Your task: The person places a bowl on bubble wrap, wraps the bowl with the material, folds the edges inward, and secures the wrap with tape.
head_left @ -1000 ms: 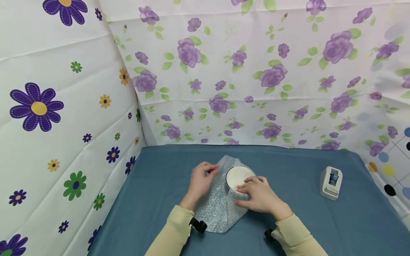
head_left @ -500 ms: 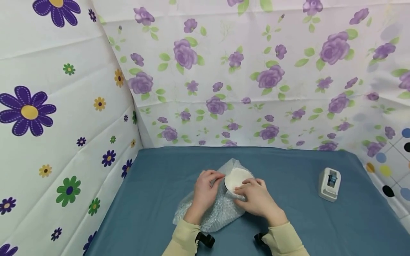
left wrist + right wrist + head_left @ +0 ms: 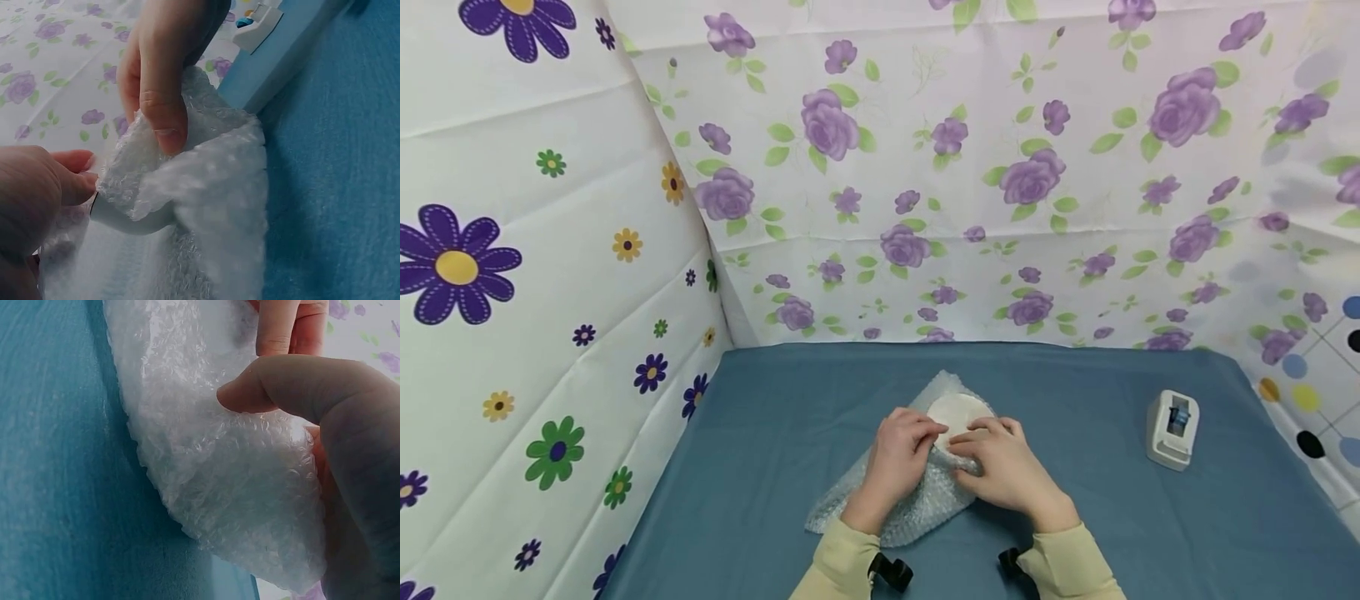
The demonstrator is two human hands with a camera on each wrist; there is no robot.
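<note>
A round white vessel with a thin dark rim, like a cup or bowl (image 3: 957, 408), stands partly wrapped in a sheet of bubble wrap (image 3: 934, 504). My left hand (image 3: 898, 454) pinches the wrap's edge at the rim between thumb and fingers. On the near right side, my right hand (image 3: 1009, 462) holds a fold of wrap against the vessel, fingers over the rim. In the left wrist view the right thumb presses the folded bubble wrap (image 3: 219, 169), and a strip of the vessel's white side (image 3: 134, 220) shows below it. Wrap hides most of the vessel's side.
A white tape dispenser (image 3: 1172, 429) with a blue roll stands to the right on the blue-covered table (image 3: 1075, 400). Flower-printed cloth (image 3: 880, 167) rises behind the table and along its left side.
My left hand has moved right to the vessel's rim, bringing the wrap's edge over it. The loose wrap's near-left part has spread leftward. My right hand has stayed on the vessel's near right side.
</note>
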